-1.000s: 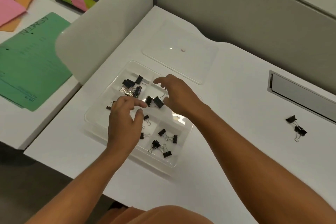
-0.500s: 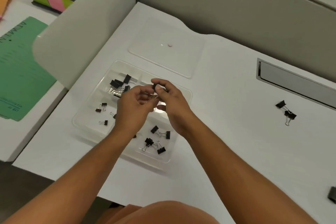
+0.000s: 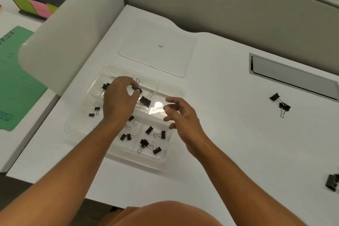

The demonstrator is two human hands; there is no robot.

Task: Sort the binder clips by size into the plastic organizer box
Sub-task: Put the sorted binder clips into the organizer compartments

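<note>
White desk carrying clear plastic organizer box. Left hand pinching small black binder clip over the box's twelve-o'clock compartments; right hand hovering open, empty. Releasing is pending; loose black clips are waiting at three o'clock.

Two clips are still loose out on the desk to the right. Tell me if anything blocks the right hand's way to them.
Nothing visible does. The right hand hovers open over the organizer box, and only bare white desk lies between it and the two loose clips.
</note>
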